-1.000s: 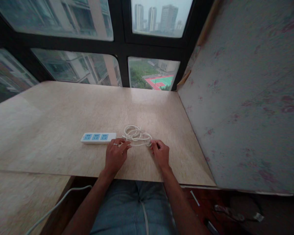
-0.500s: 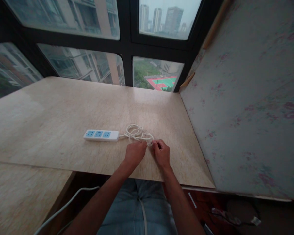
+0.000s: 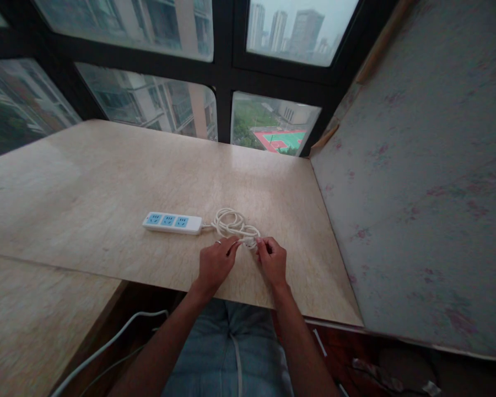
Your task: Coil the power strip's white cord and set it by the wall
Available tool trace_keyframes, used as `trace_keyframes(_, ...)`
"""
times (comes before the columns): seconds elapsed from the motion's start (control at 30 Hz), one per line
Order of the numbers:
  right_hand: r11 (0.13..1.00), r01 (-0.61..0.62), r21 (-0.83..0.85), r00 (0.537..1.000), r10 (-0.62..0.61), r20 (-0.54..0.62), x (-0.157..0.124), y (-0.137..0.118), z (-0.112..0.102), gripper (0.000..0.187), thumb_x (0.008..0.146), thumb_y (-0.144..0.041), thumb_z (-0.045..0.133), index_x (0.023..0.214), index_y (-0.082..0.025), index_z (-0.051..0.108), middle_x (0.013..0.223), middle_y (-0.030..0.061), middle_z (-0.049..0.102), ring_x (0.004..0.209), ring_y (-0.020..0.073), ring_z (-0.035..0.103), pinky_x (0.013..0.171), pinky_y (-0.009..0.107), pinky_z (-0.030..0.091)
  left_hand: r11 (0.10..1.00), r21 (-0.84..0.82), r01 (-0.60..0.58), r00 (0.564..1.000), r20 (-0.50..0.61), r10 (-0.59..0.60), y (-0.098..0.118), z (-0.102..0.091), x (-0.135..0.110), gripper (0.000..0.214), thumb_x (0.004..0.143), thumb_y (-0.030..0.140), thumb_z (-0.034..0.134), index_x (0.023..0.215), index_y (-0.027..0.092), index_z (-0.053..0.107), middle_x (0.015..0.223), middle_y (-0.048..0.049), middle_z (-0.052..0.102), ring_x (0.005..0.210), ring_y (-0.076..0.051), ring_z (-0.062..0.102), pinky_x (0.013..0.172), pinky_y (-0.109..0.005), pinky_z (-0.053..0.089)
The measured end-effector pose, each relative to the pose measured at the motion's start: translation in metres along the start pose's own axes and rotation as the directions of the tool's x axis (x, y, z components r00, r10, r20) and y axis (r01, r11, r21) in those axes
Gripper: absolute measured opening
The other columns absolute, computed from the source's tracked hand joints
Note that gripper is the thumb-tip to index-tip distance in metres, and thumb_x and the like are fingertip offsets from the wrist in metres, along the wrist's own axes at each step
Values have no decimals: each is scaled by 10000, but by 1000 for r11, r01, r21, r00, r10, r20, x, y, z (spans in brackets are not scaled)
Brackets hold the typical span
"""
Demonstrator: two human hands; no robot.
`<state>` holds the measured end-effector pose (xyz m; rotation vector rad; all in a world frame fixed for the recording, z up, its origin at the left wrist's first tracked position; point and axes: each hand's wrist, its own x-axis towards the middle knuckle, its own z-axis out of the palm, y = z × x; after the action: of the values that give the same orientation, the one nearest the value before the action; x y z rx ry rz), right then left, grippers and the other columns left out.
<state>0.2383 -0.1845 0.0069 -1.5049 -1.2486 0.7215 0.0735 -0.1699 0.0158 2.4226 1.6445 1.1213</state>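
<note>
A white power strip [image 3: 194, 224] with three blue socket faces lies on the beige counter [image 3: 119, 176]. Its white cord [image 3: 227, 220] leaves the right end and lies in loose loops. At the near right side of the loops, a white plug [image 3: 250, 242] shows between my hands. My left hand [image 3: 217, 262] is closed, pinching the cord just left of the plug. My right hand [image 3: 273, 260] is closed too, its thumb and forefinger at the plug's right side or the cord beside it; exactly what they grip is partly hidden.
A flower-patterned wall [image 3: 417, 193] borders the counter on the right. Dark-framed windows [image 3: 223, 71] stand behind it. Below the front edge, another white cable [image 3: 111, 336] hangs at the left. A lower-left counter section [image 3: 37, 314] juts toward me.
My left hand has moved left, away from my right hand, so the plug between them shows more clearly. My right hand stays in nearly the same place. The view has tilted slightly.
</note>
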Motion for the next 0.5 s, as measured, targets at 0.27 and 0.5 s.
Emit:
trace_keyframes(0.27, 997, -8, 81, 997, 2, 73, 0, 0, 1, 340, 880, -461, 558, 691, -179, 571, 542, -40, 535, 487, 100, 483, 498, 213, 370, 997, -66, -34, 989, -147, 24, 1, 0, 6, 157, 914, 260, 578, 925, 180, 713, 810, -43, 749, 694, -148, 680, 610, -224, 451)
trace_keyframes(0.5, 996, -13, 92, 994, 4, 106, 2, 2, 1, 349, 867, -455, 575, 653, -183, 533, 495, -51, 492, 467, 96, 450, 480, 214, 349, 996, -63, -67, 974, -220, 52, -1, -1, 11, 119, 883, 217, 621, 929, 184, 725, 746, -28, 709, 656, -143, 636, 620, -237, 441)
